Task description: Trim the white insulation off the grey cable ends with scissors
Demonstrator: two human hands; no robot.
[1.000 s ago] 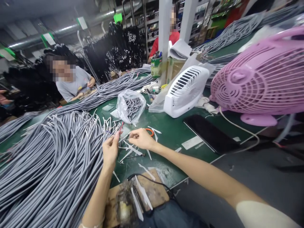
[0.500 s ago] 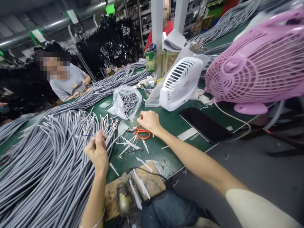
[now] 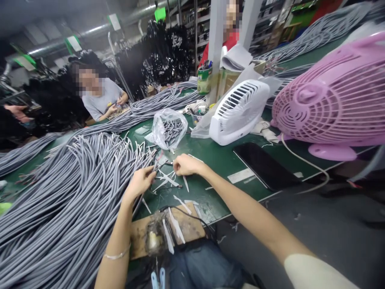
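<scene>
My left hand (image 3: 140,182) is closed at the front edge of a large bundle of grey cables (image 3: 81,192). Thumb and fingertips pinch a grey cable near its end, where a reddish wire (image 3: 161,155) shows just beyond. My right hand (image 3: 188,164) is closed low over the table, a short way to the right. It covers the orange handles of the scissors (image 3: 169,163); only a dark tip pokes out on its left. White scrap strips (image 3: 167,179) lie between and below the hands.
Behind the hands sits a clear bag of small dark grey pieces (image 3: 173,130). A white fan (image 3: 240,112), a pink fan (image 3: 319,96) and a black phone (image 3: 264,166) stand or lie to the right. A wooden board (image 3: 192,222) is at the near edge. Co-workers are across the table.
My left hand has moved right and lowered toward the cable ends. My right hand has come down over the orange scissors, whose handles showed before. The view has swung slightly left.
</scene>
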